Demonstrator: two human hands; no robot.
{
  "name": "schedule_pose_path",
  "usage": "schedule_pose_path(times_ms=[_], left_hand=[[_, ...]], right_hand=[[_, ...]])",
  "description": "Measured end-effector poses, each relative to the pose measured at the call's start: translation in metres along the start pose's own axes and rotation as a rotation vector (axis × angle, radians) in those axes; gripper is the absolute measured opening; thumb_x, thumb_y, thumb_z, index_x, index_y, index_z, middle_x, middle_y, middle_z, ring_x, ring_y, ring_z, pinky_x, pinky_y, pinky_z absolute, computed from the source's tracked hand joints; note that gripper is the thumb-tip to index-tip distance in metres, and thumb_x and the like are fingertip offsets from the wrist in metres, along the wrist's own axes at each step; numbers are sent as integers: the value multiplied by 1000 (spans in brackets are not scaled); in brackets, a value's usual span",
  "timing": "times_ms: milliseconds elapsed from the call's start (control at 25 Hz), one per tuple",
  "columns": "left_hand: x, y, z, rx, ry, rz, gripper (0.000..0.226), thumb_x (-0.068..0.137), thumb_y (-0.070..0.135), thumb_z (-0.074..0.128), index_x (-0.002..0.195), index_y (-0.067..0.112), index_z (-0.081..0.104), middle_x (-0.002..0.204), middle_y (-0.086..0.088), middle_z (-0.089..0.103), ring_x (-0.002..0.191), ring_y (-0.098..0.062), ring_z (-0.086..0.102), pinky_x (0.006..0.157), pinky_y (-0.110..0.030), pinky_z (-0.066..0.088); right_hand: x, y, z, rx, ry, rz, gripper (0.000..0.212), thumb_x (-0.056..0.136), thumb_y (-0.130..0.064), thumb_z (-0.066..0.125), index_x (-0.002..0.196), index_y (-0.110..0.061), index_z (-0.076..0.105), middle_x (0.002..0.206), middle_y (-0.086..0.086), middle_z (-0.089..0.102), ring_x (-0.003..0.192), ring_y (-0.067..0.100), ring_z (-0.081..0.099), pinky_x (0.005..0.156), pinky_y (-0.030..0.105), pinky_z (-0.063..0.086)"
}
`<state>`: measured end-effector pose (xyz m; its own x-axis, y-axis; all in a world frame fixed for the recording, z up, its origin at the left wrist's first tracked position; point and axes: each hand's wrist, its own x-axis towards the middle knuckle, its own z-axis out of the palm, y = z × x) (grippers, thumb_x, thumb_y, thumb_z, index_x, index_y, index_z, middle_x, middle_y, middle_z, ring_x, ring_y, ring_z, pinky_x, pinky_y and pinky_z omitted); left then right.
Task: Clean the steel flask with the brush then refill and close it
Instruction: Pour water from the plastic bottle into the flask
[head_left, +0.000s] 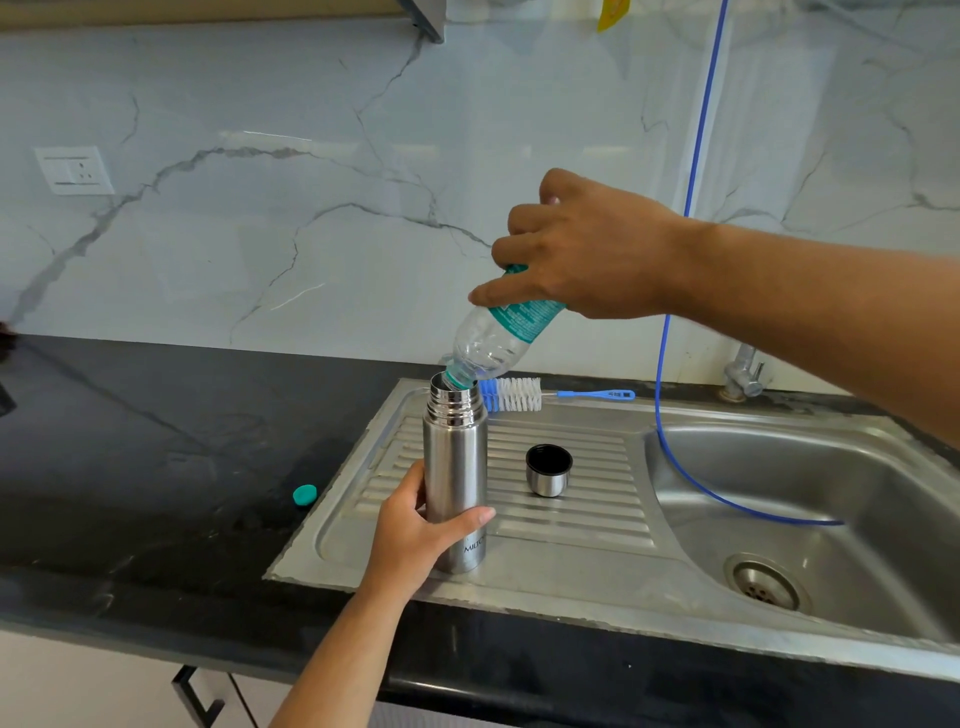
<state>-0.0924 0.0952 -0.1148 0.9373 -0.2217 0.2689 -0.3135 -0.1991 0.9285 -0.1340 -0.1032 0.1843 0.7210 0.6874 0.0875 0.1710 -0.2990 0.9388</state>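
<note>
The steel flask (455, 467) stands upright and uncapped on the ribbed drainboard (571, 483). My left hand (410, 530) grips its lower body. My right hand (582, 249) holds a clear plastic water bottle (498, 338) with a teal label, tipped neck-down so its mouth sits in the flask's opening. The flask's steel cap (548, 470) rests open side up on the drainboard to the right of the flask. A blue and white bottle brush (524, 395) lies behind the flask along the sink's back rim.
A teal bottle cap (305, 494) lies on the black counter left of the drainboard. The sink basin (810, 499) is at the right, with a blue hose (670, 364) hanging into it and a tap (744, 374) behind. A wall socket (74, 170) is far left.
</note>
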Motion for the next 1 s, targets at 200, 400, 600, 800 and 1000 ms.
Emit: schedule_pose_path(times_ms=[200,400,600,800,1000], left_hand=[[1,-2,0,-4,5,5,64,68,35,92,116,49,52,111,16,69,98,6,67,70,-14,57],[1,-4,0,0,5,6,65,68,35,93,116,49,52,111,15,69,98,5,67,72,-16,57],[1,-5,-1,2,8,1,65,68,35,93,118,47,52,112,15,70,98,5,67,74,-17,57],[1,-3,-1,7,1,-5,64,68,38,92,116,48,52,112,16,69,98,7,66,72,-17,57],[1,-1,-2,11,-3,-5,63,68,39,92,115,50,51,111,18,67,97,9,65,69,-13,55]], right_hand=[[1,1,2,13,14,3,79,86,-21,77,150,-36,33,127,6,61,115,32,58,90,51,48],[1,-1,4,32,-6,15,80,85,-21,77,150,-36,34,128,6,61,115,31,58,90,50,48],[-3,0,3,79,12,41,71,90,-19,67,151,-35,34,126,6,60,114,31,58,92,52,46],[-5,-6,11,96,25,63,75,87,-22,73,150,-36,36,125,5,62,111,31,59,89,49,48],[-16,-32,23,232,-10,219,73,85,-31,70,149,-38,36,122,0,62,106,29,61,79,42,46]])
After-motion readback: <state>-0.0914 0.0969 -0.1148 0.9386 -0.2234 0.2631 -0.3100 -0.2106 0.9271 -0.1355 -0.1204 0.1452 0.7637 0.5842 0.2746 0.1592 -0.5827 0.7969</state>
